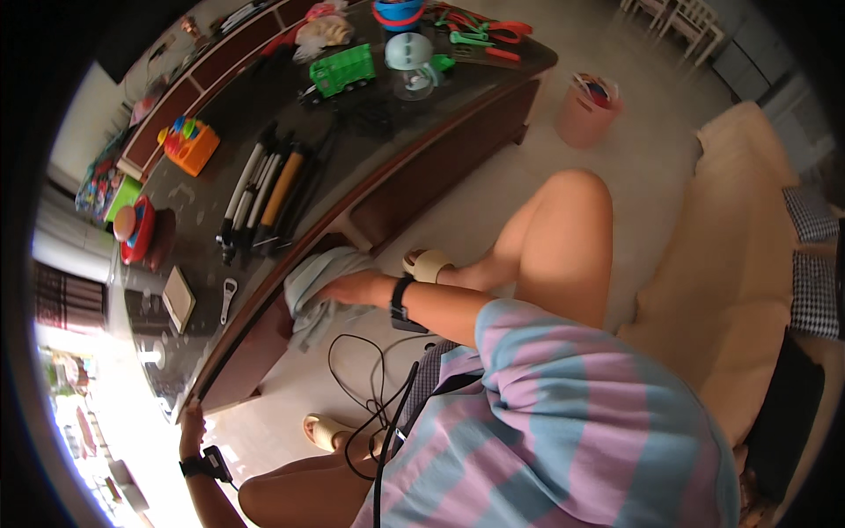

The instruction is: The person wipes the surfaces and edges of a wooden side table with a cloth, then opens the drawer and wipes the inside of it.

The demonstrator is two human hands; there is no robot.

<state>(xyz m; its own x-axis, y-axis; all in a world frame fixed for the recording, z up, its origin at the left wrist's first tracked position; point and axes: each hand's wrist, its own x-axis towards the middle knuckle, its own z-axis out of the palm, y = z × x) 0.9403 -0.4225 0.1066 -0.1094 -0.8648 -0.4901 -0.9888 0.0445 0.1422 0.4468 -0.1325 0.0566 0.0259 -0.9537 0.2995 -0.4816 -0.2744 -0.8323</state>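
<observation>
My right hand point(348, 288) is closed around a bunched light grey-green cloth point(317, 290) at the opening in the side of a low dark table point(396, 158); its fingers are partly hidden by the cloth. At the table's near left corner is my left hand point(192, 426), touching the edge, its fingers partly unseen. On the tabletop near the edge lie a metal bottle opener point(228, 300) and a pale flat rectangular box point(179, 299). Folded tripods point(264, 191) lie side by side farther along.
An orange toy point(191, 145), red bowl point(138, 231), green toy truck point(342, 69) and light-blue-topped container point(408, 56) stand on the table. A black cable point(376, 396) loops near my legs. A pink bin point(586, 115) stands on the floor; a beige-covered sofa point(713, 264) is at right.
</observation>
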